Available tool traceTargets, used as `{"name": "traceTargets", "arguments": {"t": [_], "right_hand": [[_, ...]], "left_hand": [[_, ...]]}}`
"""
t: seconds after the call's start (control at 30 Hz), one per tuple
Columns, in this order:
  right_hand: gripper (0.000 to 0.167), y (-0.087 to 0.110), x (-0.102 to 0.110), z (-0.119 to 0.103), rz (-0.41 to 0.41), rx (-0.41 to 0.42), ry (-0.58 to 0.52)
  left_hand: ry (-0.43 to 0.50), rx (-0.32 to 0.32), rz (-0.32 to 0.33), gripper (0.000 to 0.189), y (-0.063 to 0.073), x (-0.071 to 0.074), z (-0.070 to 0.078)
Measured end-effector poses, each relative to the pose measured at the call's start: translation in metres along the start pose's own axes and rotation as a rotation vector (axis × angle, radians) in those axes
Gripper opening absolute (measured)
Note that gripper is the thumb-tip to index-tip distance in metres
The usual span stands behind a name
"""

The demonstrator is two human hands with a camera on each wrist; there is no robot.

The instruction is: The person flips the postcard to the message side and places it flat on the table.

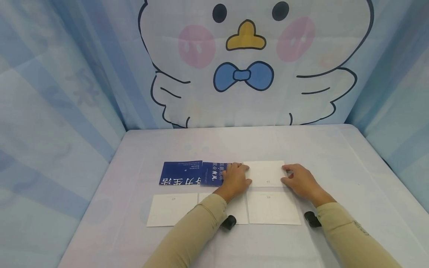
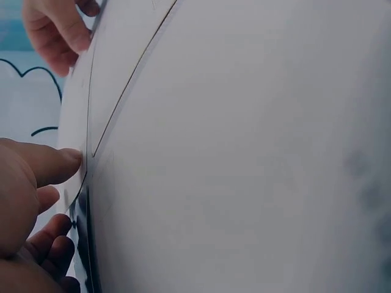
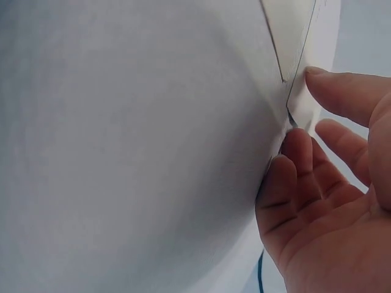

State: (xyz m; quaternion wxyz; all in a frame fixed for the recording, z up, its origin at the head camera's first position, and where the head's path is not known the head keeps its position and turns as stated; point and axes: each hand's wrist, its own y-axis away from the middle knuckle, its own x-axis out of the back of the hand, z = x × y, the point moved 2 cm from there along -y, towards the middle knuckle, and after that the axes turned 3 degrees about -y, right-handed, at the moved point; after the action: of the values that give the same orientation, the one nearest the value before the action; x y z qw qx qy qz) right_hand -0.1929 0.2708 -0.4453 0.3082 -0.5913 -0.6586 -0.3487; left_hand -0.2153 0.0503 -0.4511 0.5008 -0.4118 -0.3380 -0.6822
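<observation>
A white card with a small faint mark lies at the right of the back row, between my two hands. My left hand holds its left edge, thumb on the card, and covers part of a dark blue card with white print. At the opposite edge, my right hand grips the card; in the right wrist view the thumb presses on its face and the other fingers curl at its edge. Another blue printed card lies at the far left of that row, touching its blue neighbour.
The front row has a white card at left, a middle white card partly behind my left forearm, and a white card at right. All lie on a pale cloth-covered table. Printed curtains enclose its back and sides.
</observation>
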Motion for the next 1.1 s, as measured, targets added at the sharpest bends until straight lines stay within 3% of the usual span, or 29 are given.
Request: {"name": "traceTargets", "arguments": {"t": [0.77,0.93,1.1], "right_hand": [[0.044,0.004,0.002,-0.004,0.023,0.06,0.03],[0.047,0.005,0.003,-0.011,0.018,0.054,0.0],[0.046,0.004,0.004,-0.023,0.025,0.09,-0.011]], "left_hand": [[-0.027,-0.046,-0.004,0.039,0.0,0.002,0.001],[0.022,-0.068,0.041,0.041,0.005,0.013,-0.003],[-0.002,-0.106,0.039,0.05,0.014,0.033,-0.022]]}}
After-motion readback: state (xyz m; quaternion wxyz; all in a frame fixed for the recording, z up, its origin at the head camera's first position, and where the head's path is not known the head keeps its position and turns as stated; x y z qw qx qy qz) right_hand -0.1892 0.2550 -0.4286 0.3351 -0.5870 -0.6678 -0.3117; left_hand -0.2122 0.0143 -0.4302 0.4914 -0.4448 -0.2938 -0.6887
